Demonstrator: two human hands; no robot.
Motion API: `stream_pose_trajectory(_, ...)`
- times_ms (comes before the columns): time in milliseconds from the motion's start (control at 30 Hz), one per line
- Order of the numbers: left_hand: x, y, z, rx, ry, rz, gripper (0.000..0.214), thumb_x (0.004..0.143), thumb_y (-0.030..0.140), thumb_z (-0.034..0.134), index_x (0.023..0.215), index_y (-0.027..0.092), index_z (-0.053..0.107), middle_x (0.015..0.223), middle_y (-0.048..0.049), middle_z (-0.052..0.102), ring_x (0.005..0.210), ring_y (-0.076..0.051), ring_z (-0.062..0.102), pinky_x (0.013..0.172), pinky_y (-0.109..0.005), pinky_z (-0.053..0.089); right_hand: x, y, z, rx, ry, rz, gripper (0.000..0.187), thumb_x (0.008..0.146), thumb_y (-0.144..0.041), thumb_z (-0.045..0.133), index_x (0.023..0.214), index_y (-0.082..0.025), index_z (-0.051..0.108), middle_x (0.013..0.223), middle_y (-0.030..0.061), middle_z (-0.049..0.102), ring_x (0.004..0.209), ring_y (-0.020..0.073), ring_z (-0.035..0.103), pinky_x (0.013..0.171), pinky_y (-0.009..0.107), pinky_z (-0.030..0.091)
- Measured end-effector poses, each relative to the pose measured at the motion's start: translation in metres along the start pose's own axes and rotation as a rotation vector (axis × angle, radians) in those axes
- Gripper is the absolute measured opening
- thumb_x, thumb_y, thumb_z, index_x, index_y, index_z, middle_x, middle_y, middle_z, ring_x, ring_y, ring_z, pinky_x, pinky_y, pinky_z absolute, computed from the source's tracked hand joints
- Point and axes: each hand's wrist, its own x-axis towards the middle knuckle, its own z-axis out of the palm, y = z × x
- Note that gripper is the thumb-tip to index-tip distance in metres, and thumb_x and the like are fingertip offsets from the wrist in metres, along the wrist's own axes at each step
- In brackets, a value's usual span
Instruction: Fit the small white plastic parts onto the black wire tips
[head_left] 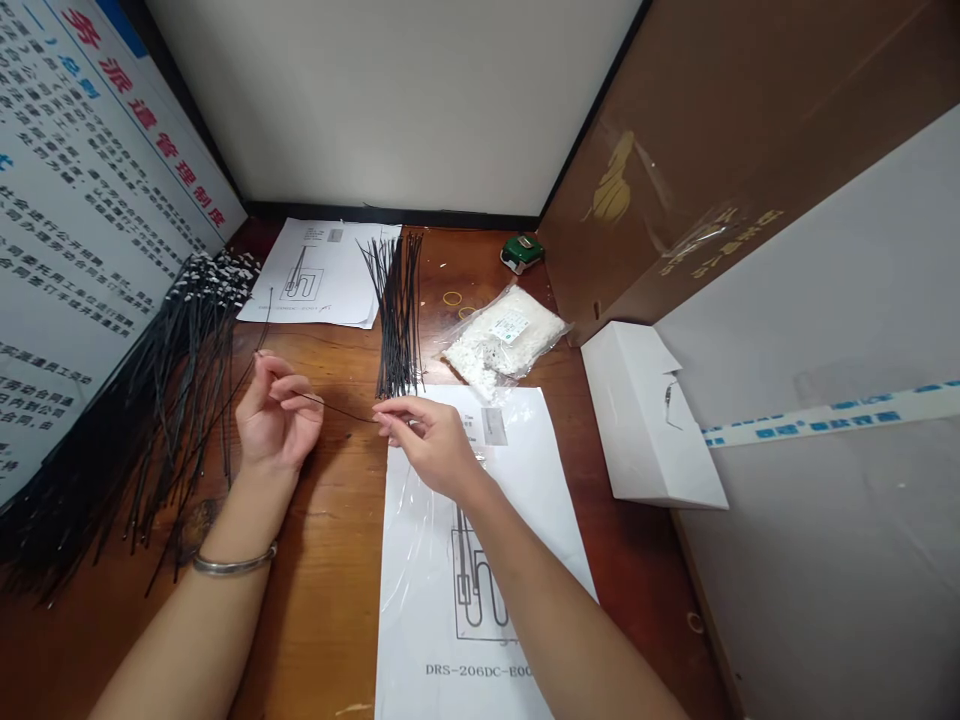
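A thin black wire (345, 411) stretches between my two hands above the wooden table. My left hand (279, 420), palm turned up, has its fingers curled around one part of it. A strand also rises from those fingertips toward the upper sheet. My right hand (435, 445) pinches the wire between thumb and fingers, over the top edge of a printed drawing sheet (420, 640). Whatever small end sits in the right fingertips is hidden. To the left of my left hand lies a large heap of black wires (169, 370) with white tips. A smaller black wire bundle (400, 320) lies beyond my right hand.
A clear bag of white small parts (510, 335) lies behind my right hand, near a green tape measure (522, 253). Another drawing sheet (337, 285) is at the back. A white box (649, 430) and brown carton (675, 150) border the right side.
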Motion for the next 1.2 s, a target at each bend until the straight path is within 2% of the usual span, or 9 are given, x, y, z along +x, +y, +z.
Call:
stream_pose_trajectory(167, 0.005, 0.016, -0.004, 0.005, 0.102, 0.089, 0.008, 0.077, 0.035, 0.073, 0.07, 0.035, 0.071, 0.075, 0.0129, 0.073, 0.051, -0.002, 0.055, 0.04, -0.005, 0.042, 0.001, 0.003, 0.0, 0.011, -0.015, -0.011, 0.019, 0.084, -0.032, 0.06, 0.095, -0.021, 0.072, 0.095, 0.0062, 0.072, 0.083, 0.0172, 0.067, 0.072, 0.035, 0.06)
stream_pose_trajectory(300, 0.008, 0.014, 0.0, -0.054, 0.172, -0.016, 0.019, 0.086, 0.028, 0.064, 0.067, 0.029, 0.069, 0.07, 0.0109, 0.071, 0.049, -0.001, 0.056, 0.043, -0.006, 0.045, 0.001, -0.002, 0.001, 0.079, 0.001, 0.018, 0.02, 0.083, -0.034, 0.061, 0.095, -0.022, 0.072, 0.095, 0.0057, 0.071, 0.083, 0.0171, 0.067, 0.068, 0.034, 0.061)
stream_pose_trajectory(533, -0.001, -0.009, 0.011, 0.053, 0.046, -0.18, 0.006, 0.077, 0.022, 0.072, 0.078, 0.026, 0.068, 0.068, 0.008, 0.068, 0.052, -0.003, 0.058, 0.044, -0.008, 0.047, 0.003, -0.007, 0.001, 0.124, 0.141, 0.017, 0.02, 0.082, -0.034, 0.062, 0.094, -0.02, 0.071, 0.09, 0.005, 0.071, 0.081, 0.0166, 0.067, 0.06, 0.027, 0.06)
stream_pose_trajectory(700, -0.005, -0.015, 0.016, 0.043, 0.067, -0.235, 0.012, 0.07, 0.021, 0.076, 0.078, 0.025, 0.067, 0.067, 0.0083, 0.068, 0.057, -0.006, 0.063, 0.048, -0.012, 0.052, 0.003, -0.005, 0.002, 0.225, 0.076, 0.075, 0.022, 0.078, -0.036, 0.066, 0.091, -0.019, 0.07, 0.089, 0.0045, 0.07, 0.076, 0.0157, 0.069, 0.066, 0.03, 0.061)
stream_pose_trajectory(800, -0.003, -0.014, 0.017, 0.043, 0.071, -0.217, 0.009, 0.074, 0.032, 0.072, 0.077, 0.025, 0.067, 0.07, 0.0061, 0.07, 0.062, -0.009, 0.066, 0.049, -0.016, 0.053, 0.004, -0.008, 0.0, 0.326, 0.078, 0.123, 0.026, 0.075, -0.04, 0.069, 0.089, -0.018, 0.069, 0.085, 0.0038, 0.071, 0.071, 0.0159, 0.071, 0.071, 0.033, 0.061)
stream_pose_trajectory(900, -0.003, -0.018, 0.018, 0.209, 0.01, -0.155, 0.028, 0.079, 0.049, 0.061, 0.079, 0.022, 0.069, 0.084, -0.001, 0.073, 0.07, -0.015, 0.069, 0.052, -0.023, 0.055, 0.006, -0.013, -0.006, 0.425, 0.064, 0.147, 0.03, 0.07, -0.041, 0.074, 0.088, -0.019, 0.067, 0.082, 0.0029, 0.071, 0.066, 0.0159, 0.072, 0.066, 0.031, 0.06)
stream_pose_trajectory(967, -0.005, -0.025, 0.019, 0.431, -0.025, -0.067, 0.033, 0.079, 0.051, 0.06, 0.083, 0.02, 0.07, 0.094, -0.0055, 0.072, 0.071, -0.017, 0.068, 0.05, -0.024, 0.053, 0.006, -0.015, -0.01, 0.49, -0.002, 0.157, 0.03, 0.069, -0.041, 0.075, 0.087, -0.019, 0.067, 0.081, 0.0019, 0.072, 0.062, 0.0152, 0.071, 0.061, 0.029, 0.059)
stream_pose_trajectory(1100, -0.011, -0.037, 0.019, 1.028, -0.175, 0.212, 0.023, 0.078, 0.031, 0.064, 0.097, 0.02, 0.072, 0.098, -0.0077, 0.072, 0.071, -0.016, 0.065, 0.057, -0.024, 0.05, 0.003, -0.018, -0.014, 0.617, -0.192, 0.172, 0.025, 0.071, -0.038, 0.076, 0.086, -0.02, 0.067, 0.081, 0.0008, 0.072, 0.064, 0.0156, 0.072, 0.063, 0.032, 0.06)
stream_pose_trajectory(1200, -0.012, -0.04, 0.016, 1.255, -0.379, 0.384, 0.025, 0.076, 0.024, 0.065, 0.099, 0.024, 0.074, 0.103, -0.008, 0.073, 0.085, -0.021, 0.064, 0.071, -0.032, 0.051, 0.001, -0.019, -0.014, 0.673, -0.29, 0.183, 0.024, 0.071, -0.036, 0.076, 0.085, -0.019, 0.067, 0.078, 0.0006, 0.073, 0.066, 0.0166, 0.072, 0.066, 0.034, 0.06)
